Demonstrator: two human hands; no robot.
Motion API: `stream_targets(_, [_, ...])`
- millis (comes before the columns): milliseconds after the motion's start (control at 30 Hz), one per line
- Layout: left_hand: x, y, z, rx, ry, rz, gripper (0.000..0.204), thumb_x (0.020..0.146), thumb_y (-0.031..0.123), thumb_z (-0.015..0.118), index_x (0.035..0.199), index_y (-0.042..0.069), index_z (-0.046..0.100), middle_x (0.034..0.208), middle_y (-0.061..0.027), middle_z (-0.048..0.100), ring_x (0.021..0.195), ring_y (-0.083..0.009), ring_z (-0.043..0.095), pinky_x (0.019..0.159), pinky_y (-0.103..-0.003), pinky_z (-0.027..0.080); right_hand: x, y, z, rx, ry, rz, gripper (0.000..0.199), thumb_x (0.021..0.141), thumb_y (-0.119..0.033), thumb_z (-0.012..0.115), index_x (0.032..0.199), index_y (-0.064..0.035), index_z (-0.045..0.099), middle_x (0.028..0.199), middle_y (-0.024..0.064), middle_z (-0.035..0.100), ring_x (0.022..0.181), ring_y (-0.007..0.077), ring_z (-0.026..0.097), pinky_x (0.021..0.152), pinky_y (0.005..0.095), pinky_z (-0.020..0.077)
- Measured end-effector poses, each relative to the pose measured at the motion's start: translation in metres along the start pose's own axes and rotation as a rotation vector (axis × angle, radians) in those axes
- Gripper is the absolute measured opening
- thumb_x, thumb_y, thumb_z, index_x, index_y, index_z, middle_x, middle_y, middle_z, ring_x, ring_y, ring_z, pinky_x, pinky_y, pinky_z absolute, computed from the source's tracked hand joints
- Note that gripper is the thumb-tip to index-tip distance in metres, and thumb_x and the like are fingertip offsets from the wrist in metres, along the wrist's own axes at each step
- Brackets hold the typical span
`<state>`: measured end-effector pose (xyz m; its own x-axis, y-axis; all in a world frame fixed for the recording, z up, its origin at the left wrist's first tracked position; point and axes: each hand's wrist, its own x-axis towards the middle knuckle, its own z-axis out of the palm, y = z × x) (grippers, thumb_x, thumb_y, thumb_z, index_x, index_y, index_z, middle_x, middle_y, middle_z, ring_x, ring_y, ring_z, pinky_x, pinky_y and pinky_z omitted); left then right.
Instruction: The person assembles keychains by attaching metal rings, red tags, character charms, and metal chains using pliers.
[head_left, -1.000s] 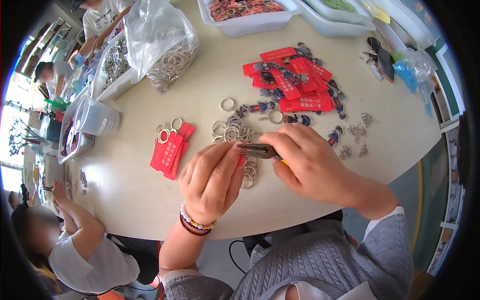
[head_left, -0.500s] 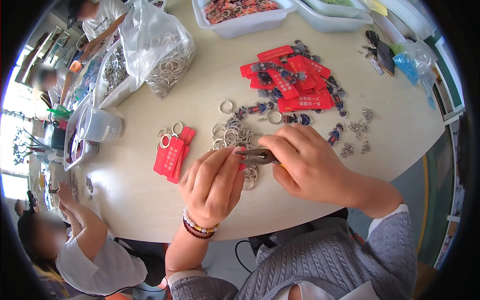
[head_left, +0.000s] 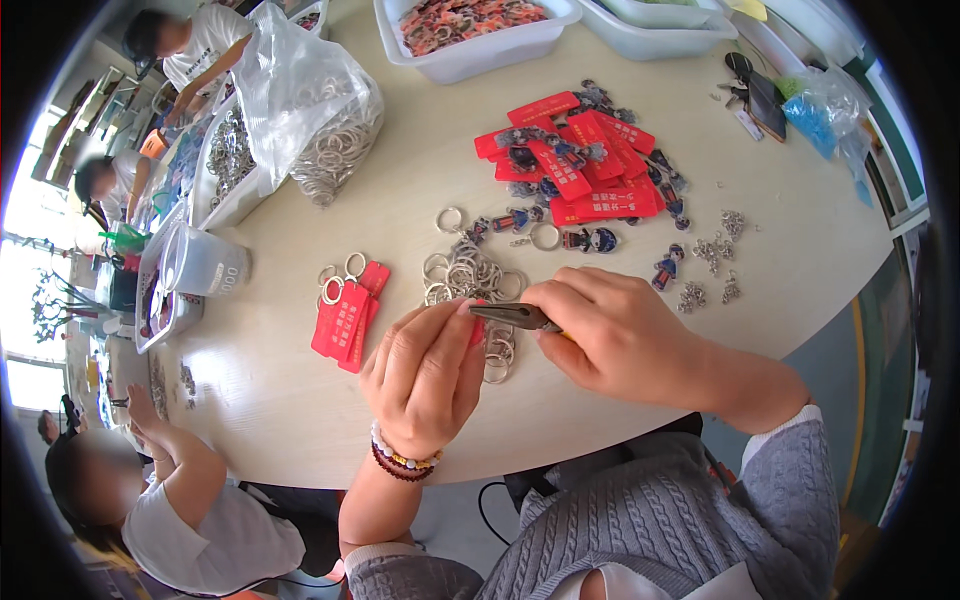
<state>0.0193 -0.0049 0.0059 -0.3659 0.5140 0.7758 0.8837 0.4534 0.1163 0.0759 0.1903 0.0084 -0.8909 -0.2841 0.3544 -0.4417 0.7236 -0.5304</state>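
Closed fingertips of my left hand pinch a small red tag, mostly covered by the fingers. Wrapped around the handles of a pair of pliers is my right hand. The plier tips meet my left fingertips at the tag's top; any small part between them is too hidden to make out. Just beyond both hands lies a pile of silver key rings, some of it behind the left fingers. Red tags with rings attached rest to the left of my left hand.
Red tags with figure charms are heaped farther back. Small silver fittings lie right. At the back stand a white bin of colourful pieces and a plastic bag of rings. A co-worker in white sits at left.
The plier jaws look closer together at the red tag than before. Both hands stay nearly in place, while the whole view has shifted slightly.
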Motion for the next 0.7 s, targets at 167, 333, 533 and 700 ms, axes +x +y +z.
stream_targets(167, [-0.0007, -0.0009, 0.0006, -0.102, 0.029, -0.08, 0.024, 0.071, -0.002, 0.071, 0.094, -0.004, 0.066, 0.087, -0.0122, 0.065, 0.073, -0.0245, 0.064, 0.063, -0.031, 0.053, 0.0037, 0.0038, -0.0029, 0.088, 0.156, -0.05, 0.024, 0.08, -0.012, 0.064, 0.099, -0.0012, 0.055, 0.084, 0.0093, 0.056, 0.075, 0.0271, 0.059, 0.067, 0.0374, 0.0481])
stream_targets(333, [-0.0005, -0.0012, -0.0012, -0.099, 0.028, -0.085, 0.025, 0.071, -0.002, 0.071, 0.095, -0.004, 0.066, 0.088, -0.0122, 0.065, 0.074, -0.0246, 0.064, 0.063, -0.031, 0.053, 0.0005, 0.0042, -0.0019, -0.036, 0.174, -0.098, 0.027, 0.079, -0.012, 0.064, 0.103, -0.0008, 0.056, 0.089, 0.0101, 0.054, 0.079, 0.0269, 0.057, 0.072, 0.0381, 0.0465])
stream_targets(533, [-0.0013, -0.0024, -0.0019, -0.05, 0.026, -0.009, 0.027, 0.069, 0.0, 0.072, 0.096, -0.003, 0.067, 0.091, -0.0119, 0.065, 0.075, -0.024, 0.065, 0.063, -0.03, 0.053, -0.0001, 0.0014, -0.0021, -0.084, 0.12, -0.101, 0.031, 0.078, -0.015, 0.065, 0.104, -0.0008, 0.055, 0.091, 0.0098, 0.053, 0.081, 0.0252, 0.056, 0.072, 0.0366, 0.0458])
stream_targets(700, [-0.0022, -0.0021, -0.0002, -0.037, 0.028, 0.038, 0.028, 0.068, -0.001, 0.072, 0.095, -0.003, 0.067, 0.092, -0.0116, 0.065, 0.076, -0.0237, 0.065, 0.063, -0.03, 0.053, -0.0021, -0.0004, -0.0026, -0.157, 0.123, -0.112, 0.031, 0.077, -0.016, 0.066, 0.101, -0.0016, 0.055, 0.089, 0.009, 0.053, 0.08, 0.0237, 0.055, 0.072, 0.0362, 0.0453])
